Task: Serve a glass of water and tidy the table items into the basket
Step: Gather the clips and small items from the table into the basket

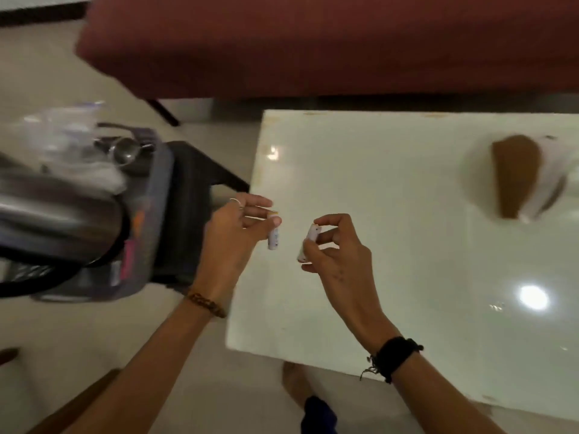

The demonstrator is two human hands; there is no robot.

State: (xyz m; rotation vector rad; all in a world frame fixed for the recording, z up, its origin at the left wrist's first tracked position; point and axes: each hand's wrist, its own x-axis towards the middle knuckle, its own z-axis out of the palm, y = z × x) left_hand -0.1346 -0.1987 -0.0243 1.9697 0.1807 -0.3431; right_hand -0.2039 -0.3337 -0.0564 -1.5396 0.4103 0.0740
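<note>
My left hand (235, 227) pinches a small white tube (273, 238) at the left edge of the white table (407, 214). A short way to its right, my right hand (335, 245) holds a second small white tube-like piece (308, 242) above the table top. The two pieces are apart. A grey basket (150, 214) stands on a black stool to the left of the table and holds a steel jug (56, 214), a steel cup (125, 150) and clear plastic items. The picture is blurred, so I cannot tell what the white pieces are.
A brown and white folded object (520, 177) lies at the table's far right. A dark red sofa (313, 42) runs along the back. The black stool (194, 195) sits between basket and table. Pale floor tiles surround the table.
</note>
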